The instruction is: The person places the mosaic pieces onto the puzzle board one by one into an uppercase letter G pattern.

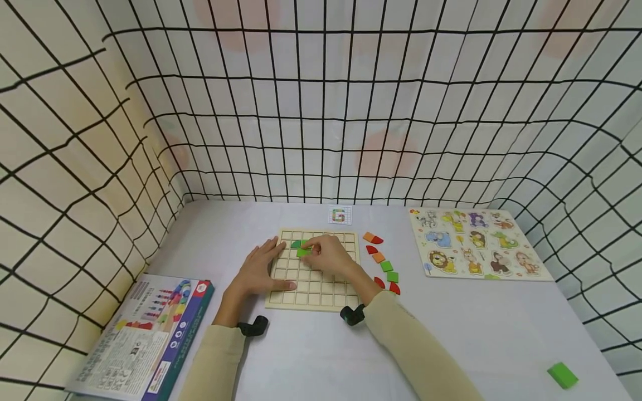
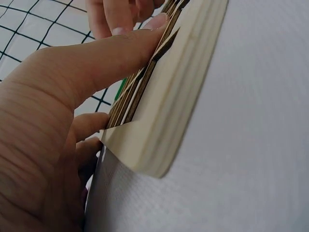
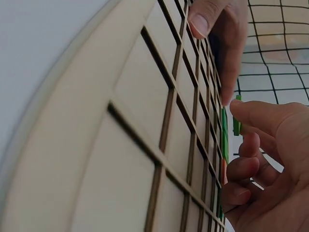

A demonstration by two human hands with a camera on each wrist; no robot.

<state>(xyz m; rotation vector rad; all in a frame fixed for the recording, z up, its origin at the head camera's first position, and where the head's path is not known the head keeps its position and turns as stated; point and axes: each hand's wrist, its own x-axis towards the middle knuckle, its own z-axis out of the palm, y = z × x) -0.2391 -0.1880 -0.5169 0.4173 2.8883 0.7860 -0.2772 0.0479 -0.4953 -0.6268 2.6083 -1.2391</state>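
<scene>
A wooden grid board (image 1: pixel 316 301) lies on the table. My right hand (image 1: pixel 328 256) is over its upper part, pinching a light green square tile (image 3: pixel 237 121) between thumb and finger. In the right wrist view that tile stands just off the board's surface. A darker green piece (image 1: pixel 296 244) sits in the grid beside my right fingertips, and an orange piece (image 3: pixel 223 170) shows in the grid in the right wrist view. My left hand (image 1: pixel 258 270) rests spread along the board's left edge, its thumb (image 2: pixel 120 53) lying over the grid.
Right of the board lie several red, orange and green pieces (image 1: pixel 385 266). Behind it is a small pattern card (image 1: pixel 340 215). An animal puzzle board (image 1: pixel 481 245) lies farther right, a green block (image 1: pixel 563 375) front right, and a box (image 1: pixel 145 340) front left. Black wire mesh (image 1: pixel 321 120) encloses the table.
</scene>
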